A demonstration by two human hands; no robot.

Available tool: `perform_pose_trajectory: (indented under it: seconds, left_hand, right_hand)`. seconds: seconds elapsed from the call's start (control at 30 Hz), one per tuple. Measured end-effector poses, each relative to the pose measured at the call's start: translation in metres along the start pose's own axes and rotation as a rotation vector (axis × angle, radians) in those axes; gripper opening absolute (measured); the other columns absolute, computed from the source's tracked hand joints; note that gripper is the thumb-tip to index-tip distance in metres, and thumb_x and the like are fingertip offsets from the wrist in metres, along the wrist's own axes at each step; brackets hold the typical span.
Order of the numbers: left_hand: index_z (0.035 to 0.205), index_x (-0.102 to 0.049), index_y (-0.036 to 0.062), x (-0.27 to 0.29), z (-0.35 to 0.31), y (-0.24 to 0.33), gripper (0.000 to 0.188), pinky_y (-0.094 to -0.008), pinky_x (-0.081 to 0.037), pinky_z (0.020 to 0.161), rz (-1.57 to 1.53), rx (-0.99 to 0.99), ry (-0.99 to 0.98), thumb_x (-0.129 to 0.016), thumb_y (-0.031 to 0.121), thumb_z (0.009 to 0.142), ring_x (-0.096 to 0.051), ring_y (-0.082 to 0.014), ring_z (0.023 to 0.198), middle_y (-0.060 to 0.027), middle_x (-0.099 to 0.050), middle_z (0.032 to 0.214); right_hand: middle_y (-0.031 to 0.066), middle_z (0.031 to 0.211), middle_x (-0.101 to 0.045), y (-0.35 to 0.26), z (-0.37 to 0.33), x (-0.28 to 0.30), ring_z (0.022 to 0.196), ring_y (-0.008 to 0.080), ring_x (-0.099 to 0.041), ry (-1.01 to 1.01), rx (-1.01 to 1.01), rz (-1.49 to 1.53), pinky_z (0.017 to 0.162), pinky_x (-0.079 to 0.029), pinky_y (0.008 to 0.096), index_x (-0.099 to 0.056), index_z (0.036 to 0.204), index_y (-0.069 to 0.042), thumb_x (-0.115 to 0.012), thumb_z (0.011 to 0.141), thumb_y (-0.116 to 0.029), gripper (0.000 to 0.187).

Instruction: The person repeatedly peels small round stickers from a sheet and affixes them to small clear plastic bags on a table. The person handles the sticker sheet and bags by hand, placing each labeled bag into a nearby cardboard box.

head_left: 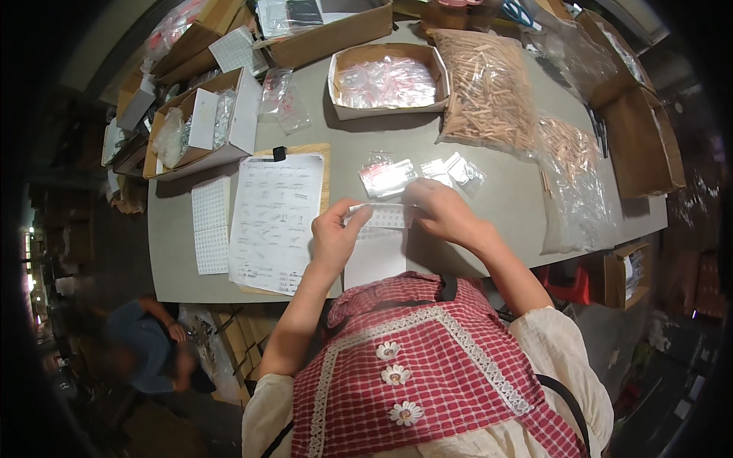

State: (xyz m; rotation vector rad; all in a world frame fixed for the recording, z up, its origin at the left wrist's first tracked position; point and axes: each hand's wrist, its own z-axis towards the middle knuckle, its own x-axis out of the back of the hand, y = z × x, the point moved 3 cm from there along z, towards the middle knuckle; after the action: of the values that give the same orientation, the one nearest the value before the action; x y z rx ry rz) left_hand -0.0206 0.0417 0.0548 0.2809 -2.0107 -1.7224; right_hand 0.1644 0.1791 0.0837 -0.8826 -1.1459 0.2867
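Close in front of my body, a white sheet of small printed labels [388,217] is stretched between my two hands. My left hand [334,233] is closed, pinching the sheet's left end between thumb and fingers. At its right end, my right hand [444,212] is closed with bent fingers on the edge; the exact fingertip contact is partly hidden. Under the labels a plain white sheet [374,259] lies at the table's front edge. Just beyond my hands are small clear plastic bags [388,180], some with red seals, and more shiny bags [463,171] to their right.
Left on the grey table [359,145] lie a clipboard with a printed page [276,214] and another label sheet [211,229]. A box of bags [389,82] stands at the back, beside a large bag of wooden dowels [489,95]. Another person [153,343] sits at lower left.
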Motion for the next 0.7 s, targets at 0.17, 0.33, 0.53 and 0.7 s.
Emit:
perform_pose_trajectory:
  seconds: [0.17, 0.33, 0.53, 0.7]
  left_hand:
    - [0.103, -0.075, 0.0001, 0.005, 0.0, -0.017, 0.022, -0.0241, -0.048, 0.065, -0.068, 0.095, -0.038, -0.074, 0.02, 0.094, -0.061, -0.0053, 0.072, -0.003, -0.073, 0.081]
    - [0.104, -0.072, -0.0033, 0.002, 0.0, -0.022, 0.021, -0.0222, -0.051, 0.064, -0.367, 0.261, -0.078, -0.073, 0.015, 0.094, -0.064, -0.0059, 0.073, -0.004, -0.073, 0.085]
    - [0.103, -0.071, -0.0023, 0.002, 0.002, -0.023, 0.018, -0.0224, -0.052, 0.065, -0.39, 0.268, -0.084, -0.073, 0.013, 0.094, -0.065, -0.0065, 0.074, -0.0043, -0.073, 0.087]
    - [0.102, -0.071, -0.0021, 0.003, 0.001, -0.024, 0.018, -0.0223, -0.053, 0.065, -0.37, 0.233, -0.09, -0.073, 0.013, 0.094, -0.065, -0.0067, 0.074, -0.0046, -0.073, 0.088]
  right_hand:
    - [0.0161, 0.095, -0.06, -0.004, -0.002, -0.006, 0.092, 0.0378, -0.06, 0.083, 0.099, -0.108, 0.08, -0.05, 0.0459, -0.061, 0.101, -0.005, -0.068, 0.08, -0.002, 0.022]
    - [0.0154, 0.092, -0.061, -0.009, -0.007, -0.018, 0.093, 0.0361, -0.062, 0.095, 0.212, -0.353, 0.081, -0.051, 0.0447, -0.063, 0.098, -0.003, -0.067, 0.082, -0.005, 0.017]
    - [0.0146, 0.092, -0.061, -0.001, -0.005, -0.02, 0.093, 0.0362, -0.061, 0.089, 0.072, -0.133, 0.083, -0.049, 0.0445, -0.063, 0.098, -0.004, -0.068, 0.083, -0.007, 0.016]
    - [0.0136, 0.093, -0.061, -0.001, 0.0, -0.016, 0.091, 0.0354, -0.06, 0.08, 0.152, -0.126, 0.083, -0.048, 0.0448, -0.063, 0.097, -0.005, -0.067, 0.083, -0.007, 0.015]
